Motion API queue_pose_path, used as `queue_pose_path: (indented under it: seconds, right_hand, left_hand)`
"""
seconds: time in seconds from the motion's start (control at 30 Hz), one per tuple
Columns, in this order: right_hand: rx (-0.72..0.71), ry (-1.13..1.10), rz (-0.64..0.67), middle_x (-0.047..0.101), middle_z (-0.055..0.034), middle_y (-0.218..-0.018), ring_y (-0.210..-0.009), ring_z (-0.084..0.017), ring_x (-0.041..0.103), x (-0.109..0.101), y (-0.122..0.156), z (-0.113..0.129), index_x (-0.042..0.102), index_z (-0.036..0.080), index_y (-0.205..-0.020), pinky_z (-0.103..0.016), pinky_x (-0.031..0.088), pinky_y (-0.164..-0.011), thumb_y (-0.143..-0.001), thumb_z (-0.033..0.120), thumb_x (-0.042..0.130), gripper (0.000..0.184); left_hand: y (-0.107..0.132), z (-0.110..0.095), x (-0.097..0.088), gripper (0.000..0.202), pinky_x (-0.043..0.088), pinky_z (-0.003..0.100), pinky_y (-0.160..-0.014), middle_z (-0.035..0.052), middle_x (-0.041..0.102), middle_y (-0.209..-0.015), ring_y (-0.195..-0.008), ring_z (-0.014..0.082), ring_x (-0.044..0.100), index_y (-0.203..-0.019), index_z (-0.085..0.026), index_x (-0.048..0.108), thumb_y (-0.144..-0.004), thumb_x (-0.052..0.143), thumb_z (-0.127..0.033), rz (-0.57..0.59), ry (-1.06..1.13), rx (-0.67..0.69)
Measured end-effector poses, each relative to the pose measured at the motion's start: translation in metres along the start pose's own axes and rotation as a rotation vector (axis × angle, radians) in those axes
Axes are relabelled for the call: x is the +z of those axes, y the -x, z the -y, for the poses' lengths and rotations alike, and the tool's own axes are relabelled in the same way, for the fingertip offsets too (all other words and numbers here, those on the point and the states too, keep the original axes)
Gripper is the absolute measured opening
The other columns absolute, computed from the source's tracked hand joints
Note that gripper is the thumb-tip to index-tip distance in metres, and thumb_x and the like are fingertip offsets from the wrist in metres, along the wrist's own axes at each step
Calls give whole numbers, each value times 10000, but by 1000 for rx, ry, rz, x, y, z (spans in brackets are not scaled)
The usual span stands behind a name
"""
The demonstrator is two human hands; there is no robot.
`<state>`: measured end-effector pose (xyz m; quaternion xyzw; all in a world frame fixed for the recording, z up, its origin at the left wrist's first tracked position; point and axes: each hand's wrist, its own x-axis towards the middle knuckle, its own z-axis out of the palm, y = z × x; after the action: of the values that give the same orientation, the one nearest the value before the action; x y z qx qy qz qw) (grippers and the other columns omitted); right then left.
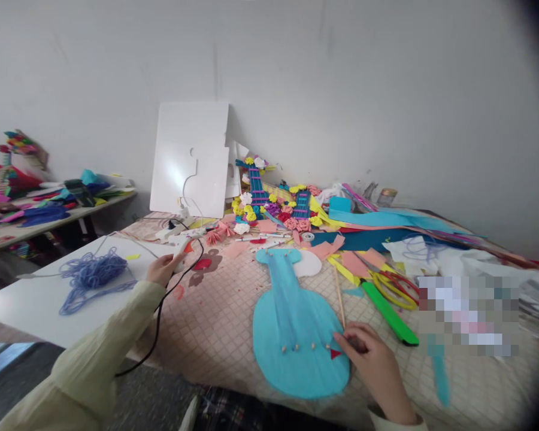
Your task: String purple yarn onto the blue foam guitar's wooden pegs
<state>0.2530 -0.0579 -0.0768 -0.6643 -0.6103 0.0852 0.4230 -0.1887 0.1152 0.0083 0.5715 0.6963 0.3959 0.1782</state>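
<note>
A blue guitar-shaped cutout (pixel 269 374) lies flat in front of me. Bluish strings run along it between small pegs at the neck's top and lower body. My right hand (pixel 372 356) is at the body's right edge, fingertips together beside the rightmost lower peg. What they pinch, if anything, is too small to make out. Just below them sits a small red triangle (pixel 336 354). Off to the left, my left hand (pixel 160 270) is closed around a white object (pixel 180 264), mostly hidden by the fingers. A black cord (pixel 159 320) passes beside this hand and hangs over the table edge.
Right of the cutout lie a thin wooden stick (pixel 340 296), a green utility knife (pixel 390 314) and yellow-handled scissors (pixel 393 291). Purple yarn (pixel 93 272) rests on a white board at left. Paper scraps and paper flowers (pixel 251 209) crowd the back, near a leaning white board (pixel 188 155).
</note>
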Motion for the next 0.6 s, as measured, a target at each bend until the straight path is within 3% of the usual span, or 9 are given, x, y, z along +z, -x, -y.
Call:
queue_pose_path:
  seconds: [0.17, 0.3, 0.43, 0.6]
  right_hand:
    - [-6, -12, -6, 594, -45, -794, -592, -139, 543, 0, 0, 1, 585, 187, -625, -256, 450, -581, -733, 540, 558, 370]
    - [-2, -14, -5, 594, -49, -812, -605, -142, 545, 0, 1, 2, 587, 186, -635, -264, 449, -597, -737, 538, 558, 367]
    - [3, -7, 2, 596, -51, -822, -606, -143, 545, -2, 1, 4, 588, 189, -640, -263, 453, -597, -743, 536, 552, 364]
    - [2, -8, -5, 589, -46, -805, -585, -137, 540, -1, 1, 4, 593, 191, -635, -260, 450, -584, -738, 540, 555, 366]
  left_hand:
    - [9, -11, 8, 580, 408, 234, -515, 13, 577, -628, -577, 151, 531, -766, -157, 553, -613, 418, -699, 8, 26, 86]
    - [14, -17, 21, 457, 443, 252, -642, 24, 617, -804, -728, 178, 564, -883, -175, 547, -618, 560, -548, 37, -24, 133]
    - [11, -16, 35, 356, 445, 298, -670, 40, 596, -794, -777, 206, 559, -881, -158, 541, -649, 647, -406, 14, -136, 45]
    - [-1, -17, 51, 306, 486, 325, -678, 50, 586, -905, -760, 151, 573, -1028, -132, 527, -831, 526, -367, 60, -190, -105]
